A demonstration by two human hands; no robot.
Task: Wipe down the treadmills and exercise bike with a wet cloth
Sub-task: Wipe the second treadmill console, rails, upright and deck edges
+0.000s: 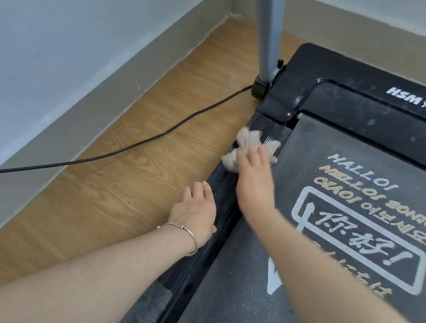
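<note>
Right grip (253,179), fingers flat, presses the cloth (245,138) onto the side rail (262,125) for scrubbing, while left grip (195,212), open and empty, braces nearby.

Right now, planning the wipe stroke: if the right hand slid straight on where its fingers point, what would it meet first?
Probably the black plastic corner cover ending the ribbed black side rail, just ahead of the right hand and the crumpled beige cloth under it; depth unclear.

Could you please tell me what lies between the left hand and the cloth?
In the head view, only bare ribbed side rail separates the left hand from the cloth.
</note>
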